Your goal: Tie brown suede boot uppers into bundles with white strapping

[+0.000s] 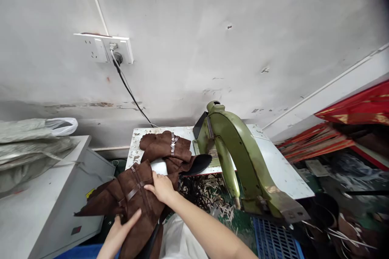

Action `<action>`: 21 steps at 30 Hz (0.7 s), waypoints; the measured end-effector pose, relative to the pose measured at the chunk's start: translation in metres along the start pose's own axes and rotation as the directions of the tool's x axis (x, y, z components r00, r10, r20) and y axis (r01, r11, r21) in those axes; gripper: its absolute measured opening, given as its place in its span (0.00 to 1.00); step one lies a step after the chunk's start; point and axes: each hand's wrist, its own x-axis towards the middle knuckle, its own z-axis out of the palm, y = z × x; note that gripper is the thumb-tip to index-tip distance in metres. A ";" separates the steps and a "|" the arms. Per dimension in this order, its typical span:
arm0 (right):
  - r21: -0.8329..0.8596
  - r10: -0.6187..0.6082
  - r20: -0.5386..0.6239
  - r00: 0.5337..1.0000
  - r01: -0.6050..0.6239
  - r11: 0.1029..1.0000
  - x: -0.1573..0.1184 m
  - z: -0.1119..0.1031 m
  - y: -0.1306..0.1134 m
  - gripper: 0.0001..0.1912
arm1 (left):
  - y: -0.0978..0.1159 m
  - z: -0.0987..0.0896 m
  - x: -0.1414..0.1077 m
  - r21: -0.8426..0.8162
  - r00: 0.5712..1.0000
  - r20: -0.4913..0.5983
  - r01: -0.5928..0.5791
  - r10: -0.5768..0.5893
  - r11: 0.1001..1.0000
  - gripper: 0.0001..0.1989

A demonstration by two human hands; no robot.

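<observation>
A brown suede boot (138, 210) with a narrow strap hangs over the near side of the bench, held between both hands. My left hand (121, 230) is closed on its lower left side, the thumb lying over the suede and the other fingers mostly hidden beneath. Higher up, my right hand (162, 186) grips the boot's right edge, thumb pressed on top near the strap. Just beyond lies a second brown suede boot (164, 149) on its side, with a small buckle and a dark sole pointing right. Something white shows between the two boots.
A green sewing-type machine (246, 145) stands on the white bench (273, 158) at right. Scraps (209, 194) cover the floor below, near a blue crate (275, 238). At left, a sack (27, 149) rests on a white cabinet (63, 186). Cords run from a wall socket (105, 48).
</observation>
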 end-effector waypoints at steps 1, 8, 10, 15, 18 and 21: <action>0.001 0.006 -0.006 1.000 -0.006 1.000 0.000 -0.001 -0.001 0.37 | 0.005 -0.013 -0.005 0.124 0.998 0.033 0.042 -0.046 0.991 0.21; 0.084 -0.004 0.039 0.999 0.000 0.996 -0.005 -0.005 0.003 0.33 | 0.059 -0.011 0.028 0.594 0.951 0.101 -0.294 0.294 0.748 0.40; 0.229 -0.130 0.109 0.986 0.102 0.968 0.001 -0.015 0.017 0.29 | 0.053 0.013 0.040 0.638 0.954 0.107 -0.281 0.279 0.717 0.52; 0.275 0.051 -0.210 0.976 0.009 0.961 0.063 -0.088 0.077 0.22 | 0.026 0.039 0.047 0.626 0.961 0.086 -0.257 0.263 0.736 0.57; 0.158 0.314 -0.165 0.935 -0.289 0.944 0.112 -0.136 0.101 0.42 | 0.018 0.042 0.049 0.592 0.962 0.080 -0.257 0.262 0.764 0.60; 0.142 0.321 0.035 0.946 -0.323 0.936 0.139 -0.162 0.106 0.38 | 0.017 0.046 0.052 0.559 0.962 0.073 -0.257 0.262 0.788 0.62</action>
